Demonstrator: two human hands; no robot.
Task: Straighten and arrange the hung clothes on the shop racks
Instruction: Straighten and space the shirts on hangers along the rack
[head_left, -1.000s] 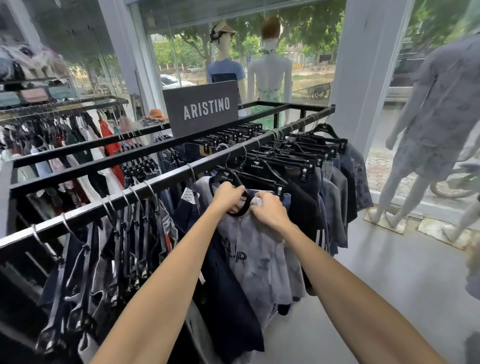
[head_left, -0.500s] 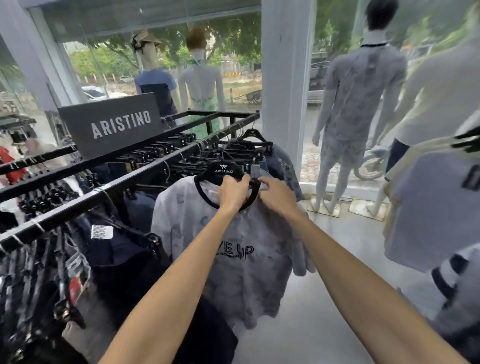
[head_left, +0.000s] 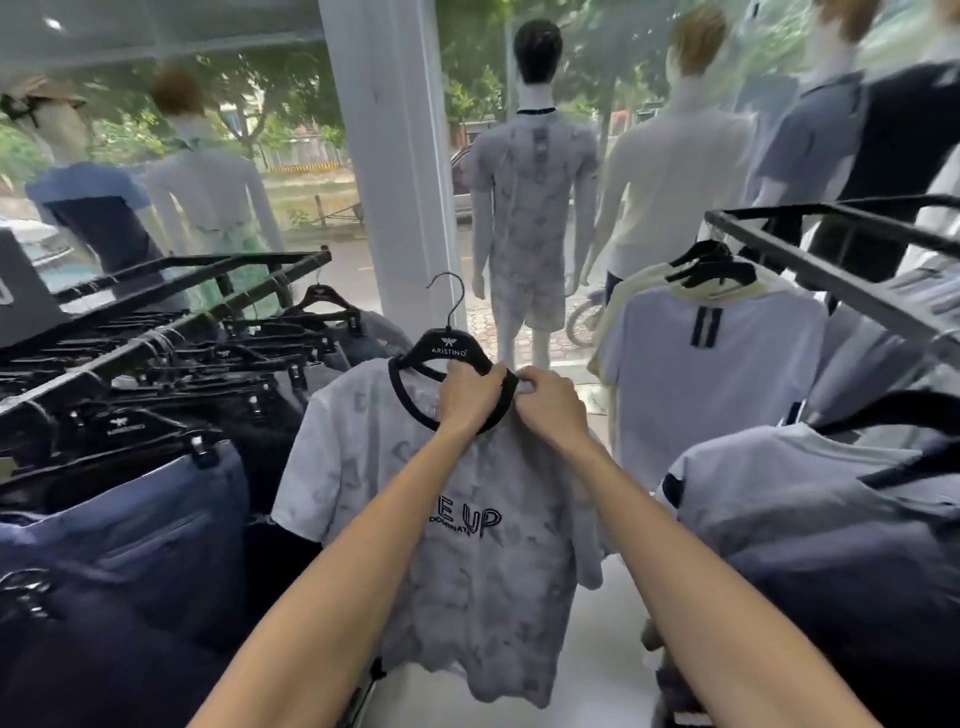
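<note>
Two-handed, holding a pale grey printed cotton T-shirt (head_left: 467, 571) with a dark navy ribbed collar, on a black plastic hanger (head_left: 447, 351), in the open aisle between the black metal rack on the left (head_left: 208, 270) and the grey metal rack on the right (head_left: 841, 280), touching neither. Carrying it with the wire hook (head_left: 462, 301) free in the air, not seated on any rail.

Gripping with the left hand (head_left: 470, 397), fingers curled over one arm of the hanger and the collar band together. Pinching with the right hand (head_left: 550, 405) the fabric at the collar edge, just beside the left.

Judging the garment light, soft and limp: draping straight down, lending no stiffness of its own. Judging the hanger stiff and smooth, hence liable to be shedding the shirt if tilted.

Advising taking hold at the hanger's neck below the hook for carrying and rehanging. Advising tugging the knit only at shoulder seams and hem, gently, so avoiding stretching the collar.
</note>
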